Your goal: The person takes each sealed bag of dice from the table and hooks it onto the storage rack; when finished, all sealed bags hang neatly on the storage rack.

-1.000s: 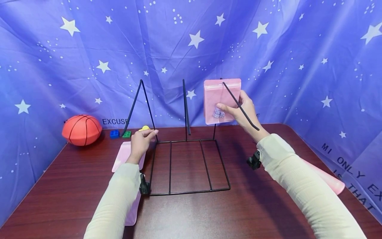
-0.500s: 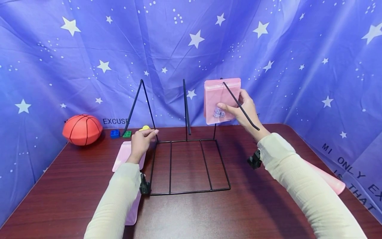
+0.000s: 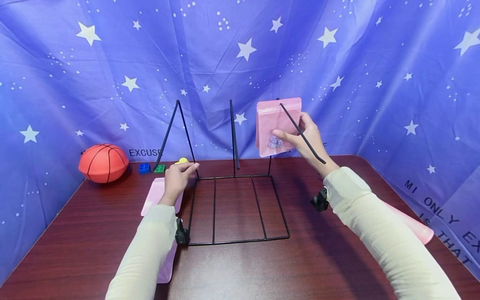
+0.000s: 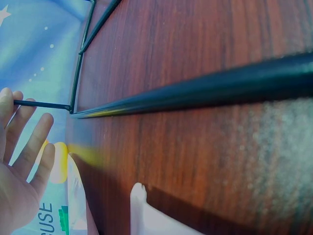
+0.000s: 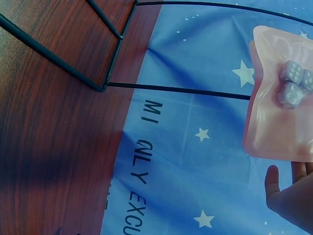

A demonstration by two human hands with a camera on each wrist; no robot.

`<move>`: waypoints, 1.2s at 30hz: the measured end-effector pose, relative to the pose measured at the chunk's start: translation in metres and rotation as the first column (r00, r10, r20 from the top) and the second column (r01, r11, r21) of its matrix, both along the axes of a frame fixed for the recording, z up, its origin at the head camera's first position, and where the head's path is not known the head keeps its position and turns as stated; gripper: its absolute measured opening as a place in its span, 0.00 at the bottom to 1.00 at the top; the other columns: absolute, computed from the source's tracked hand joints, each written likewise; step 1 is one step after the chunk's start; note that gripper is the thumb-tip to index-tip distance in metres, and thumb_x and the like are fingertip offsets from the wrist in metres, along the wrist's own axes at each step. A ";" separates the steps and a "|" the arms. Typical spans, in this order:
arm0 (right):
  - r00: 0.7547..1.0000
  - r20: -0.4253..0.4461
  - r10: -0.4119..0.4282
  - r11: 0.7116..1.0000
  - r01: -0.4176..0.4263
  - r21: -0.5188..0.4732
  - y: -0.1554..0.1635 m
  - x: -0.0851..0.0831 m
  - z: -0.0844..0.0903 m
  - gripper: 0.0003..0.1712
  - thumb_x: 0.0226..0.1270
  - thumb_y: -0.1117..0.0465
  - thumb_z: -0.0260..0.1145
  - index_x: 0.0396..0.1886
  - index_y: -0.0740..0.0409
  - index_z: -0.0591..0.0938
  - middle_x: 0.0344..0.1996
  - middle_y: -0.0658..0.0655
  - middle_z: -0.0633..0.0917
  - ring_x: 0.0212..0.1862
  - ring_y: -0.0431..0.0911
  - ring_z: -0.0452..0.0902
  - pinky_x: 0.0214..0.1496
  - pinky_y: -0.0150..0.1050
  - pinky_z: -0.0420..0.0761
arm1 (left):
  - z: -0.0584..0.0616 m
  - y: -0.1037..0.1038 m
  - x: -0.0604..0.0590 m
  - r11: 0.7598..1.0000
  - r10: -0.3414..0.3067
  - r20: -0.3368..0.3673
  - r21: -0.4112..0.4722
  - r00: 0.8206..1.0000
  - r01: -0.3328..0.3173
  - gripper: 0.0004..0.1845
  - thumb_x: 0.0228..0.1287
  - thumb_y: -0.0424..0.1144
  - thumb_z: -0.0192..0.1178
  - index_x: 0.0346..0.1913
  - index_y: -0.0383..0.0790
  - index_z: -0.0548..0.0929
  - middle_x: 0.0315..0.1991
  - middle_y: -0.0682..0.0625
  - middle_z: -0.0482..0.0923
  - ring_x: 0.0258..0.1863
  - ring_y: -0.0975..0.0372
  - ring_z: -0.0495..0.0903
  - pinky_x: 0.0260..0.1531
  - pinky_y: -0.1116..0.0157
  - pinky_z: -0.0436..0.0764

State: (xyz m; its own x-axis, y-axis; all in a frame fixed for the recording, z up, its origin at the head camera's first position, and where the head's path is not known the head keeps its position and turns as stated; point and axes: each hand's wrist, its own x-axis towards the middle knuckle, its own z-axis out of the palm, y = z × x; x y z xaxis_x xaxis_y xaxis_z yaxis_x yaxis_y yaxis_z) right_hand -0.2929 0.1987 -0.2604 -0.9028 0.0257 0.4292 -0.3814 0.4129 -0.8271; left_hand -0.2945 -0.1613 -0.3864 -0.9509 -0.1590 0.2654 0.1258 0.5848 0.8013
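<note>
Barely changed from a second ago: the pink pouch (image 3: 268,123) on the right hook (image 3: 316,152) has only turned slightly.
The right hand (image 3: 314,135) pinches that pouch, where three dice (image 5: 292,95) show; the left hand (image 3: 178,177) pinches an upright rod (image 4: 44,105) of one black rack (image 3: 214,210). Two pink pouches (image 3: 153,196) lie on the table (image 3: 240,275) at left; farther lie one blue block (image 3: 144,168), one green block (image 3: 159,168) and one red ball (image 3: 103,163).

We see a translucent pink plastic pouch (image 3: 276,121) threaded near its top onto the right-hand prong of a black wire rack (image 3: 234,176), spotted purple-grey dice (image 3: 275,142) showing in its lower part.
</note>
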 end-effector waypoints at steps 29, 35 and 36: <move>0.999 0.045 -0.030 0.998 0.027 0.064 0.002 0.001 0.001 0.46 0.55 0.44 0.80 0.68 0.57 0.70 0.44 0.54 0.73 0.45 0.46 0.67 0.46 0.40 0.67 | 0.001 0.000 0.002 1.000 -0.006 0.014 -0.016 1.000 0.006 0.18 0.72 0.47 0.64 0.54 0.38 0.89 0.44 0.37 0.88 0.38 0.50 0.90 0.38 0.60 0.77; 1.000 0.027 -0.001 1.000 0.001 0.017 0.002 0.002 -0.001 0.38 0.56 0.47 0.80 0.60 0.57 0.74 0.44 0.54 0.80 0.46 0.44 0.73 0.46 0.38 0.72 | 0.001 0.000 0.003 1.000 -0.005 0.017 -0.008 1.000 0.005 0.18 0.72 0.48 0.64 0.54 0.38 0.89 0.45 0.36 0.87 0.38 0.50 0.90 0.36 0.63 0.77; 1.000 0.020 0.000 1.000 0.000 0.011 0.002 0.002 -0.002 0.36 0.56 0.48 0.81 0.58 0.56 0.75 0.43 0.53 0.81 0.46 0.43 0.74 0.46 0.37 0.73 | 0.001 0.000 0.002 1.000 -0.005 0.017 -0.008 1.000 0.005 0.18 0.72 0.48 0.64 0.54 0.38 0.89 0.44 0.36 0.87 0.38 0.50 0.90 0.35 0.63 0.76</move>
